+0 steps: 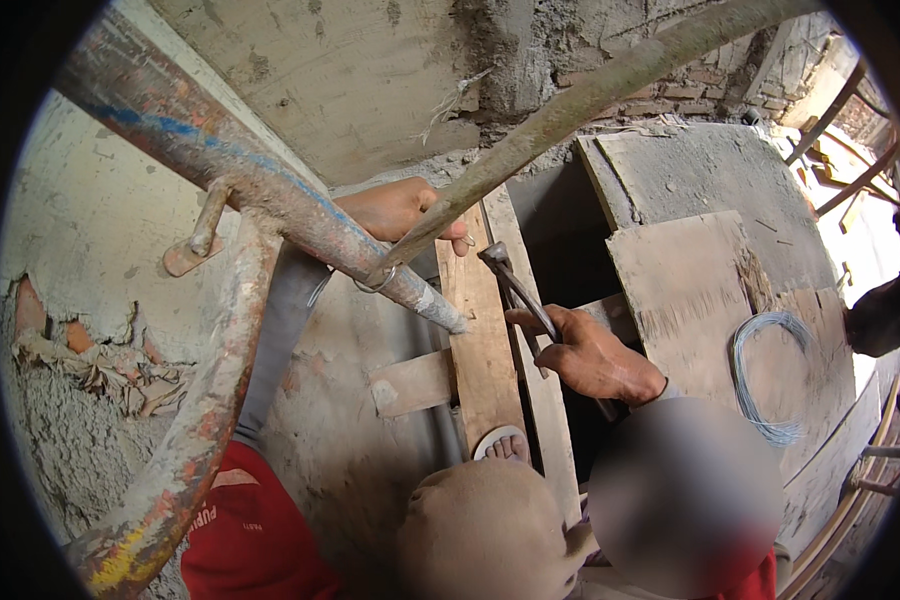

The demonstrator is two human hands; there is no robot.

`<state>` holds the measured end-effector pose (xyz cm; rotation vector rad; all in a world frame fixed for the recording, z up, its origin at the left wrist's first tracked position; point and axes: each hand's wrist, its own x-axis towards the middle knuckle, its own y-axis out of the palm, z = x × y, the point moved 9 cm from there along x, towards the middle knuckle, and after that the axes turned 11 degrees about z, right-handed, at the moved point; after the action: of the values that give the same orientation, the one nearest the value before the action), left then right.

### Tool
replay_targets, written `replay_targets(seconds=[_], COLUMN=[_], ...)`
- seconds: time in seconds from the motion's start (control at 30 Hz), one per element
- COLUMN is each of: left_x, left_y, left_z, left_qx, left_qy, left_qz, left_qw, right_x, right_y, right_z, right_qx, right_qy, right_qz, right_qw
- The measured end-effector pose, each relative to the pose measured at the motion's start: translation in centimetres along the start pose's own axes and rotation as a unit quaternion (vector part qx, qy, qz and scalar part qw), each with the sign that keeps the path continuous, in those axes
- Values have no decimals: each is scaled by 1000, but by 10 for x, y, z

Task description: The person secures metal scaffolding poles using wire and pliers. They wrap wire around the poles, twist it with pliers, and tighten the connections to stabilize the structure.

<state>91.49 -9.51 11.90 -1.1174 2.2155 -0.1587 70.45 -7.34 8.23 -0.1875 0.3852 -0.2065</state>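
My right hand (595, 355) is closed round the handle of a hammer (526, 295), whose dark head lies over a long wooden plank (485, 355). Across the plank's far end, my left hand (395, 210) is closed, its fingertips pinching a small thin piece that looks like a nail (470, 241). The hammer head is close to these fingertips but apart from them. A rusty, paint-stained scaffold pipe (300, 205) crosses in front of my left forearm and hides part of it. A blurred round patch covers my right forearm.
A thinner pole (580, 110), tied with wire to the pipe, slants overhead. Right of the plank lies a dark gap (565, 225), then worn boards (685, 285) with a coil of wire (740, 390). A sandalled foot (507, 446) rests on the plank. Rough walls (350, 80) stand behind.
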Motion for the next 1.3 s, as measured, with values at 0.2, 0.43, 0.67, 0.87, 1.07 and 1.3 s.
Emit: replay_targets(seconds=[0.2,0.43,0.67,0.87,1.07,1.3], left_x=[-2,-4,1,0,-3,1], left_y=[2,3,0,0,-3,-7], left_z=[-7,-8,-5,-7,-6,4], left_qx=[6,23,51,-5,19,7], left_qy=[2,-1,4,42,21,12], left_qz=[16,26,28,9,-1,-24], left_qw=[1000,999,998,999,1000,1000], right_x=[4,15,23,18,18,14], right_y=[-6,-12,-17,-17,-21,-19], right_z=[15,5,10,1,13,5], right_qx=[-60,-37,-79,112,60,134], right_qy=[73,60,7,62,44,72], right_qz=[69,84,101,93,102,123], right_qw=[993,994,992,987,992,981])
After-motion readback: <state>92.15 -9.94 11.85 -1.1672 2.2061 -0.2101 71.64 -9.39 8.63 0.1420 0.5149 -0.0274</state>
